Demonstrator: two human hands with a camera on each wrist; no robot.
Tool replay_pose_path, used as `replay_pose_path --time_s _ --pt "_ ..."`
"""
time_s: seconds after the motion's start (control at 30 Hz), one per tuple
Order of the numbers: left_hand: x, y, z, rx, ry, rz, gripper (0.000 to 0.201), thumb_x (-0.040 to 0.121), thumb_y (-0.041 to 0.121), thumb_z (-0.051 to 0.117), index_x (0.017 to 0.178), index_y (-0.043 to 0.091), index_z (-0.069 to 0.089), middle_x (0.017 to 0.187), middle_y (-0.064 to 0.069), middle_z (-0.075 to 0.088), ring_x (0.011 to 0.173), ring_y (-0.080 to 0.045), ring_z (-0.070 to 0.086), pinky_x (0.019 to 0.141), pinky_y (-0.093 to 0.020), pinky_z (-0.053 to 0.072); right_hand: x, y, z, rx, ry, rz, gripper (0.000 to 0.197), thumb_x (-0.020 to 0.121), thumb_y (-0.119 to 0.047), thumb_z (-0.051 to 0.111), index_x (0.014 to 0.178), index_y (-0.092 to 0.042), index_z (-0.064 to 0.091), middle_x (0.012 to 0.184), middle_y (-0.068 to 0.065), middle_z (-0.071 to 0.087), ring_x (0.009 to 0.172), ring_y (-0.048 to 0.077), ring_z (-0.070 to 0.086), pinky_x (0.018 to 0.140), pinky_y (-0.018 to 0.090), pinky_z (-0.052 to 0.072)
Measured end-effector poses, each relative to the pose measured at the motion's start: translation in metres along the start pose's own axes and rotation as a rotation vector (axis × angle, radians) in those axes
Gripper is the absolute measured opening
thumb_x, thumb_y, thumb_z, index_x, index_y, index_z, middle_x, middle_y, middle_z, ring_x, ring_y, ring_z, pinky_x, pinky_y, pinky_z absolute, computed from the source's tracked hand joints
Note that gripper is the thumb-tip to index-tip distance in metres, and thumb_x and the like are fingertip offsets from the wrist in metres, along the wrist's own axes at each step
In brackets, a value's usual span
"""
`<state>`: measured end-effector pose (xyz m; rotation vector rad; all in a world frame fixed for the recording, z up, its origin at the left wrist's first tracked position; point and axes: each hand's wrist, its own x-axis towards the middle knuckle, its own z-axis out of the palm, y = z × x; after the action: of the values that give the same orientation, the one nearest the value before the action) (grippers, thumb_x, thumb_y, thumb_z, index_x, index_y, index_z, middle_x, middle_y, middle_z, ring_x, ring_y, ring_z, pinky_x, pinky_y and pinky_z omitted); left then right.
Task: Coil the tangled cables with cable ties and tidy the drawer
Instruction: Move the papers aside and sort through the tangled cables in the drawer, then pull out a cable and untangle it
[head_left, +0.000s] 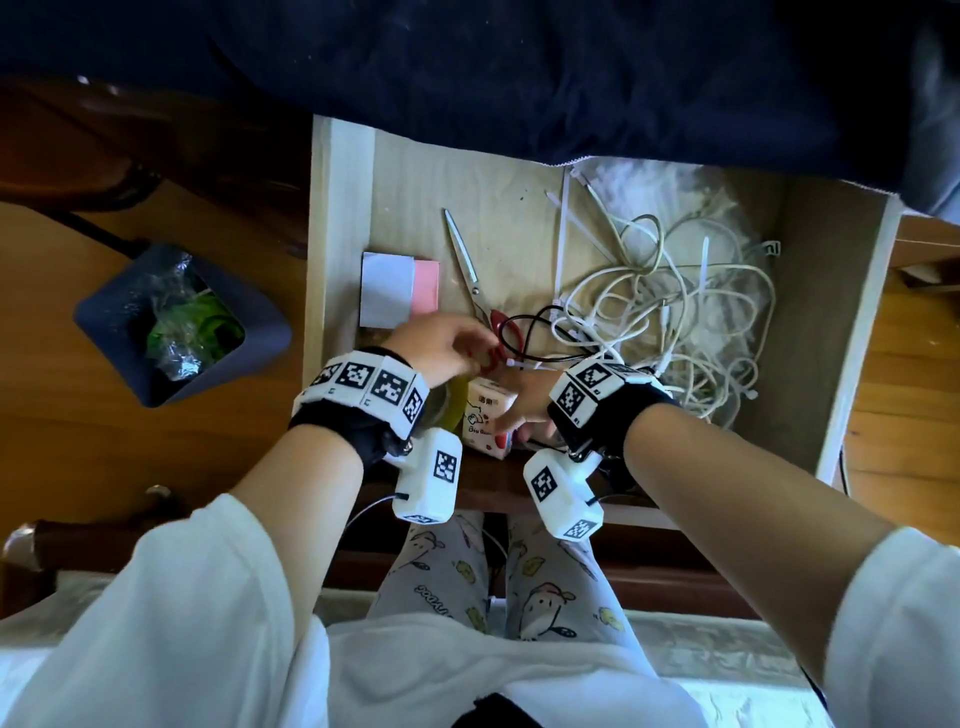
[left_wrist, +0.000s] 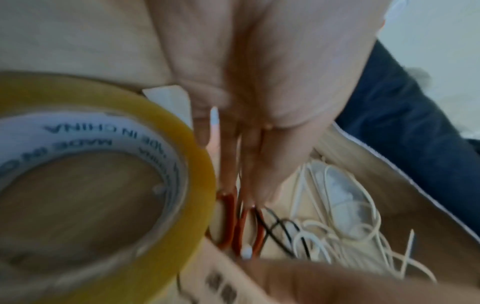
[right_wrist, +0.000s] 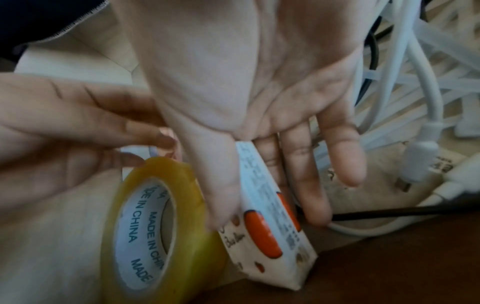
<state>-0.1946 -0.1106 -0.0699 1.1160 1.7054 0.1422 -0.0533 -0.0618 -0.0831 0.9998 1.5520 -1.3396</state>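
Head view: I am looking down into the open drawer (head_left: 343, 218), taking the scissors (head_left: 470, 275) as my landmark. My left hand (head_left: 441, 345) is reaching over their red handles with fingers loosely bent; I cannot tell whether it is gripping them. My right hand (right_wrist: 259, 98) is pinching a small printed packet (right_wrist: 270, 222) between thumb and fingers, just nearer me than the scissors. A roll of yellow tape (right_wrist: 155, 226) is standing against the packet. Right of the scissors the tangled white cables (head_left: 670, 312) are lying heaped with loose cable ties (head_left: 563, 228), a black cable (head_left: 530, 332) looping at the handles.
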Motion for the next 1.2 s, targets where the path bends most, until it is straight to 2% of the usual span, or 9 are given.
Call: replay_pose_path --time_s 0.17,0.33,0.47,0.57,0.77,0.87,0.97,1.1,1.2 --pt "0.004 0.014 0.016 0.406 -0.147 -0.111 0.041 0.088 0.016 0.060 0.121 0.040 0.059 0.132 0.012 0.055 0.131 -0.019 0.038 0.111 -0.038 0.012 -0.004 0.015 -0.005 -0.095 -0.036 -0.065 0.080 0.085 -0.041 0.063 0.148 -0.022 0.018 0.074 0.001 0.058 0.056 0.006 0.050 0.040 0.005 0.038" --pt "0.010 0.013 0.018 0.449 -0.240 -0.165 0.036 0.080 0.037 0.071 0.115 0.039 0.063 0.123 0.012 0.059 0.129 -0.022 0.037 0.109 -0.046 0.013 -0.013 0.042 -0.019 -0.253 -0.069 -0.068 0.066 0.093 -0.039 0.051 0.148 -0.023 0.020 0.142 0.002 0.043 0.124 0.016 0.046 0.098 0.017 0.034" --pt "0.014 0.015 0.022 0.464 -0.183 -0.186 0.037 0.081 0.029 0.071 0.114 0.044 0.064 0.129 0.011 0.057 0.128 -0.023 0.037 0.104 -0.039 0.017 -0.023 0.061 -0.025 -0.207 -0.016 -0.087 0.068 0.095 -0.013 0.049 0.148 -0.023 0.010 0.130 0.006 0.052 0.062 -0.008 0.041 0.054 -0.002 0.034" --pt "0.016 0.020 0.020 0.382 -0.217 -0.204 0.036 0.085 0.023 0.068 0.119 0.034 0.064 0.132 0.007 0.056 0.125 -0.018 0.041 0.088 -0.025 0.015 -0.023 0.068 -0.031 -0.141 0.083 -0.095 0.072 0.094 -0.010 0.051 0.148 -0.017 0.004 0.074 -0.010 0.039 0.054 -0.002 0.033 0.054 0.000 0.036" --pt "0.016 0.019 0.023 0.243 0.004 -0.243 0.028 0.084 0.007 0.057 0.095 0.030 0.069 0.094 0.013 0.064 0.102 -0.010 0.053 0.109 -0.038 0.021 -0.008 0.057 -0.042 0.028 0.143 -0.031 0.050 0.091 -0.019 0.054 0.138 -0.008 0.038 0.066 -0.005 0.045 0.053 0.011 0.044 0.039 0.012 0.035" --pt "0.009 0.012 0.015 -0.134 0.200 -0.241 0.029 0.087 0.001 0.056 0.103 0.022 0.068 0.102 0.005 0.067 0.104 -0.013 0.058 0.097 -0.024 0.039 -0.004 0.039 -0.047 0.172 0.285 -0.087 0.052 0.089 -0.022 0.059 0.136 -0.010 0.042 0.101 0.007 0.064 0.081 0.020 0.061 0.065 0.019 0.049" --pt "0.012 0.007 0.005 -0.344 0.208 -0.282 0.029 0.086 0.000 0.052 0.107 0.017 0.065 0.116 -0.009 0.065 0.112 -0.026 0.058 0.095 -0.037 0.047 0.001 0.022 -0.045 0.342 0.356 -0.114 0.054 0.086 -0.018 0.063 0.134 -0.004 0.043 0.126 0.013 0.057 0.110 0.028 0.056 0.092 0.031 0.043" --pt "0.022 0.012 0.002 -0.403 0.055 -0.322 0.037 0.092 -0.003 0.046 0.127 0.003 0.054 0.107 -0.011 0.064 0.068 -0.014 0.062 0.046 -0.016 0.045 0.010 0.009 -0.042 0.530 0.346 -0.087 0.034 0.083 -0.007 0.062 0.116 0.000 0.055 0.098 0.014 0.059 0.090 0.025 0.056 0.074 0.032 0.046" --pt "0.026 0.013 0.000 -0.487 0.070 -0.325 0.041 0.093 -0.007 0.039 0.133 0.000 0.047 0.081 -0.005 0.059 0.041 0.002 0.056 0.032 -0.011 0.032 0.014 0.005 -0.040 0.783 0.356 -0.078 0.023 0.078 0.007 0.057 0.101 0.003 0.061 0.083 0.013 0.059 0.081 0.026 0.055 0.075 0.034 0.043"
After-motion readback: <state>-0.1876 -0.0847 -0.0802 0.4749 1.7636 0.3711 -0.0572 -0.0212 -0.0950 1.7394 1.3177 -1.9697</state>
